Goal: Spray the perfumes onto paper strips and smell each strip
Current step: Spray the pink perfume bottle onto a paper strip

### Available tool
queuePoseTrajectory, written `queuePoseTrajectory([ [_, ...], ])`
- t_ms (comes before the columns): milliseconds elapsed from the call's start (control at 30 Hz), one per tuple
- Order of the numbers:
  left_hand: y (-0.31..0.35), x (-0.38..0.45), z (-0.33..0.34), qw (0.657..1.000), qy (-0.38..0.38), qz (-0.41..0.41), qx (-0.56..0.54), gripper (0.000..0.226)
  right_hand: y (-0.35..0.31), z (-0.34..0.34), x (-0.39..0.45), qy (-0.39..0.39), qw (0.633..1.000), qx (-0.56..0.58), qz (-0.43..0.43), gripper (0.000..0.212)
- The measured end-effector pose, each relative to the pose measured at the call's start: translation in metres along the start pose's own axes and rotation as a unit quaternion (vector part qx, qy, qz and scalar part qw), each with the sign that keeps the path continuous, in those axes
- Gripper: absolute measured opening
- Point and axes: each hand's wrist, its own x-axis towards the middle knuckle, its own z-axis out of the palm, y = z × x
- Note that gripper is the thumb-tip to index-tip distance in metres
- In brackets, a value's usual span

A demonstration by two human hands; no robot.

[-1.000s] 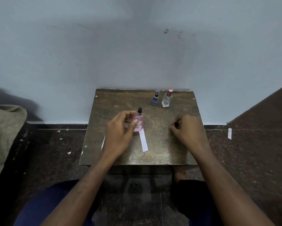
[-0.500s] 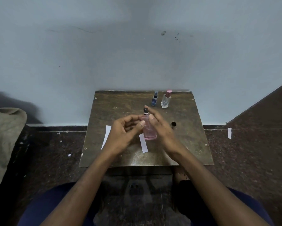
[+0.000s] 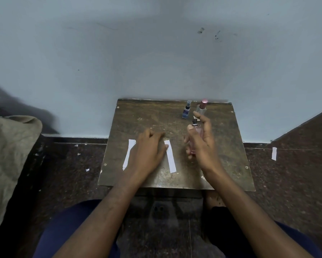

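Note:
My right hand grips the pink perfume bottle upright above the small wooden table, its forefinger raised beside the bare spray nozzle. Between two white paper strips, my left hand rests on the table, knuckles up. Its thumb touches the left edge of the middle strip, and its wrist partly covers the other strip. A small blue bottle and a clear bottle with a pink cap stand at the table's back edge.
The table stands against a pale blue wall. Another paper strip and small paper scraps lie on the dark stone floor. A beige cloth bundle sits at the left. My knees are under the table's front edge.
The pink bottle passed from my left hand to my right and moved right. My left hand came down onto the table by the middle strip. The black cap is out of sight.

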Motion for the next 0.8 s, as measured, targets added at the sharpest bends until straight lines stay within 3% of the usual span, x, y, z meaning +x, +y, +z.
queuePoseTrajectory([
  [100, 0.005, -0.001, 0.001, 0.999, 0.008, 0.005, 0.039, 0.045, -0.001, -0.002, 0.002, -0.006, 1.0, 0.0, 0.017, 0.038],
  [367, 0.008, 0.001, 0.0, 1.0, 0.017, 0.008, 0.017, 0.026, -0.001, -0.008, 0.004, 0.006, 1.0, 0.024, 0.001, 0.036],
  [467, 0.006, 0.002, 0.0, 0.999, 0.024, 0.015, -0.043, 0.013, 0.001, -0.009, 0.003, 0.009, 0.999, -0.008, -0.04, 0.038],
  [700, 0.001, -0.007, -0.016, 0.97, 0.084, -0.016, -0.229, 0.024, 0.001, -0.016, -0.009, 0.068, 0.978, -0.161, -0.116, 0.038],
  [800, 0.002, -0.024, -0.028, 0.95, 0.12, -0.038, -0.286, 0.016, -0.003, -0.012, -0.021, 0.092, 0.971, -0.176, -0.131, 0.035],
])
